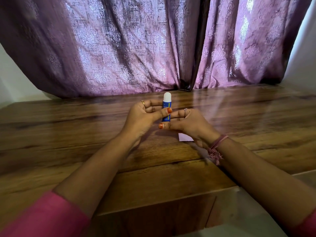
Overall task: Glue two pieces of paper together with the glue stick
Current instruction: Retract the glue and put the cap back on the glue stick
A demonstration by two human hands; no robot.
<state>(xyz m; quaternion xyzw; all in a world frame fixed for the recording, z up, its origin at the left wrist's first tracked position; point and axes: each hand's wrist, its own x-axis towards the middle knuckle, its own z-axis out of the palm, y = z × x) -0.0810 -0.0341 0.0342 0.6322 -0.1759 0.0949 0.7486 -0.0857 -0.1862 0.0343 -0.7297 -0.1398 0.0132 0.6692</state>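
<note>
Pink sleeves (pixel 42 218) at bottom corners, forearms reaching over wooden table (pixel 68 134). Pale paper (pixel 185 137) lies flat at frame centre, partly hidden under right hand (pixel 189 124). Left hand (pixel 142 117) and right hand both grip upright blue glue stick (pixel 166 108), white cap on. Purple curtain (pixel 136 48) behind.

Pink sleeves (pixel 42 218) at lower frame corners. Left hand (pixel 142 117): gold ring. Right hand (pixel 189 124): silver ring, pink tasselled thread bracelet (pixel 215 147) at wrist. Orange nail polish on both thumbs.
</note>
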